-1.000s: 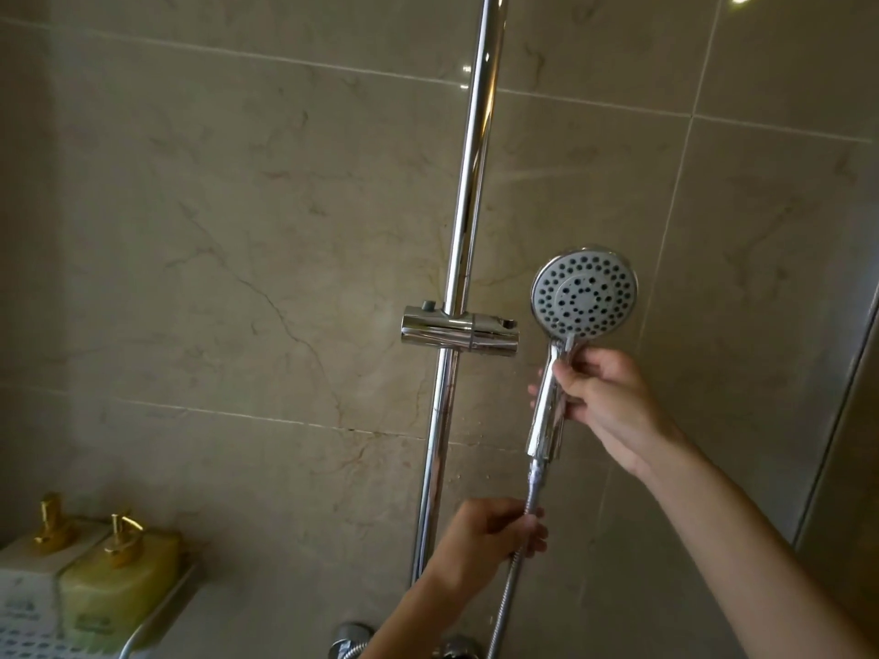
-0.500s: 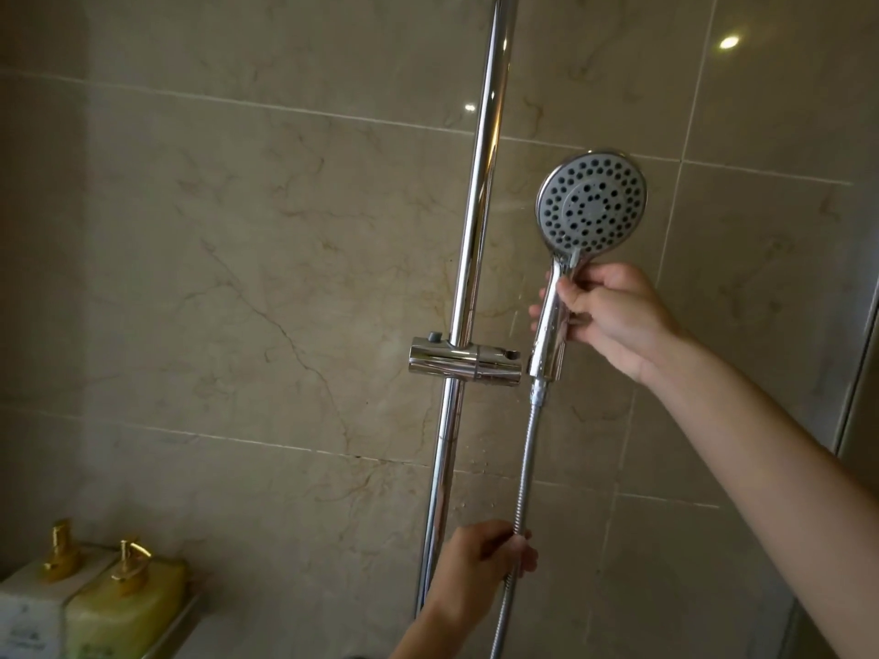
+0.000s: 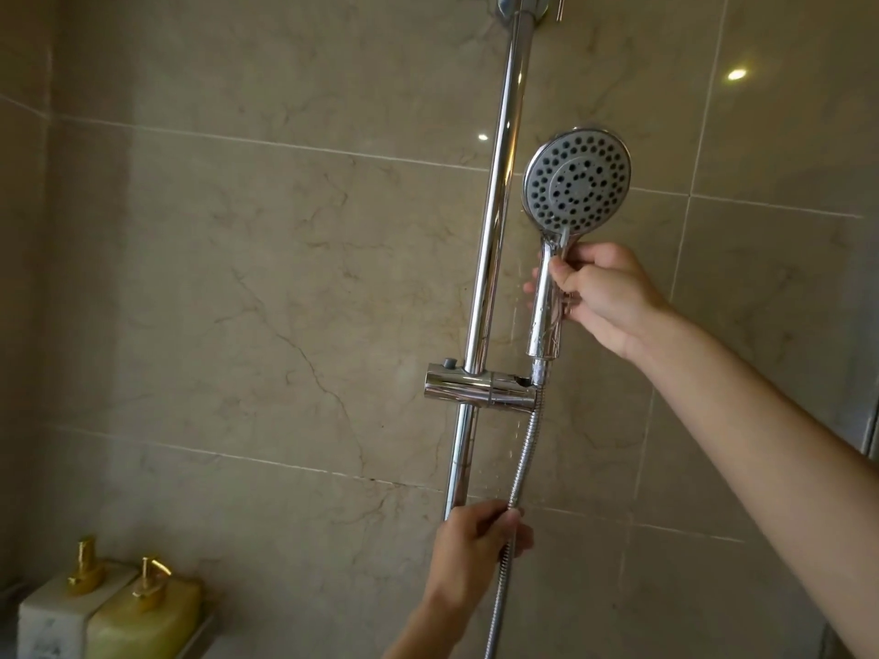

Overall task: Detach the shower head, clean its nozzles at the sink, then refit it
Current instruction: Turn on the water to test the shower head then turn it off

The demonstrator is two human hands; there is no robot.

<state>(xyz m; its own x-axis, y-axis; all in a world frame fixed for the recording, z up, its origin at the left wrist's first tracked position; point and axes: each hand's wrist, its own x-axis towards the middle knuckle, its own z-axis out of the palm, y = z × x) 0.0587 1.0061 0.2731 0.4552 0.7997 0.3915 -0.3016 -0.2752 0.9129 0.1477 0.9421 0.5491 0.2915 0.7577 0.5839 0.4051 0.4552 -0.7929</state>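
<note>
Right hand: up high, at the end of a bare arm that comes in from the bottom right corner. The fingers curl around the shiny handle of the shower head. The thumb lies across the front of the handle, just under the round gray face. The fingertips peek out on the far side of the handle.

Right arm: long and nearly straight, sloping up toward the hand.

Left hand: down low, with its back toward the camera. The fingers curl around the metal hose and hold it.

Left arm: only a short bit shows, coming up from the bottom edge.
</note>
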